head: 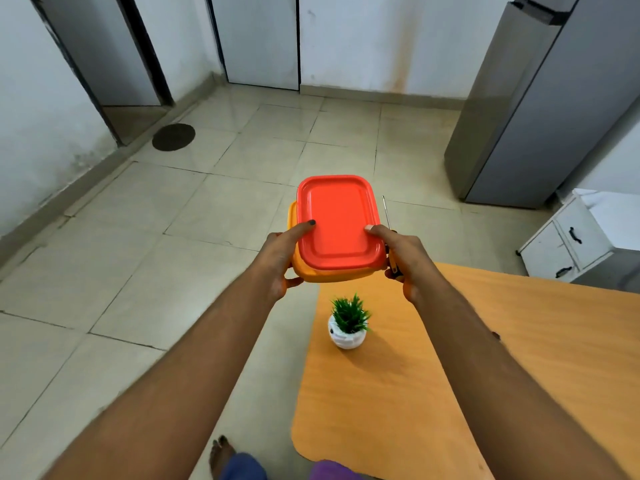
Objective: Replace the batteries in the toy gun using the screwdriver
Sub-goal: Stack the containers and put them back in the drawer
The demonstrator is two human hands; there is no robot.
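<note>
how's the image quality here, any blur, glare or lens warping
Head view: wide-angle bending curves the door frames and the grey cabinet at the edges; the forearms are slightly motion-smeared, while the red lid and the potted plant stay fairly sharp; soft sheen on the floor tiles; the plant throws a soft shadow on the table.

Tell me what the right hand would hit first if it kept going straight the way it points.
Nothing close: the right hand, gripping box and screwdriver, points out over bare floor. The far wall seems first, though depth is unclear.
</note>
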